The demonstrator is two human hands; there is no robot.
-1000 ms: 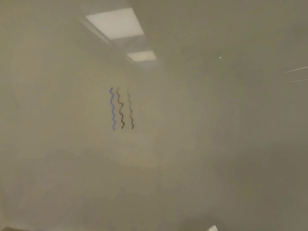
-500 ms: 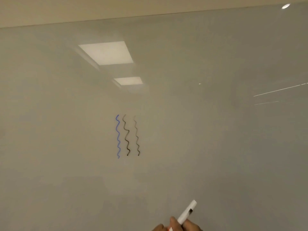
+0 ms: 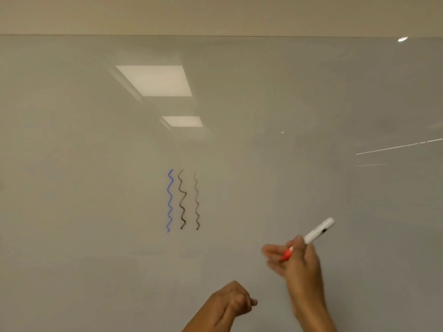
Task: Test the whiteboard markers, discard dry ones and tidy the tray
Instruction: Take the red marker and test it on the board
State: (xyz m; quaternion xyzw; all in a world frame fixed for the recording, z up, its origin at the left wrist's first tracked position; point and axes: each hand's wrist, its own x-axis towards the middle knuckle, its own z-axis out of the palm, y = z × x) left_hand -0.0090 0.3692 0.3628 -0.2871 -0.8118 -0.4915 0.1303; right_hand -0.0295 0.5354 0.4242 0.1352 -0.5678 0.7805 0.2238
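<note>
Both hands have risen: right hand [image 3: 297, 262] pinching marker [image 3: 314, 236], left hand [image 3: 236, 300] fisted.

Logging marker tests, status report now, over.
Right hand grips red marker, clear of whiteboard. Left hand curled, contents unclear. Three squiggles drawn. Nothing blocking.

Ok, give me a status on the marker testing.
Done: three test squiggles on the whiteboard, blue, dark black, fainter black. In hand: the right hand holds a red marker, no red line yet. Left: discarding and tray tidying; the tray is out of view.
</note>
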